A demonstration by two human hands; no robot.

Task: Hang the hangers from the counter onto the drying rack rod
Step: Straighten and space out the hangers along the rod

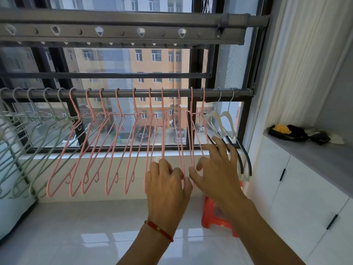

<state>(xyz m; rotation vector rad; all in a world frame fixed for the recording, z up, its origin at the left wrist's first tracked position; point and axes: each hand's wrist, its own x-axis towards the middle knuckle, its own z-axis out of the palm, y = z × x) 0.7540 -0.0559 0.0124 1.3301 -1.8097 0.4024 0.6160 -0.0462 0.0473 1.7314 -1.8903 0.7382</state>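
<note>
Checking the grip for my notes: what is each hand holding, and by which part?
Left hand grips lower wires of pink hangers; right hand, fingers spread, only touches neighbouring hangers.

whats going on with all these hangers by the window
A person is working along the drying rack rod, where a row of green hangers, pink hangers and two white hangers already hangs. The left hand has its fingers curled round the lower part of one pink hanger. The right hand reaches in beside it with fingers spread, touching the neighbouring pink ones. No hangers show on the counter.
</note>
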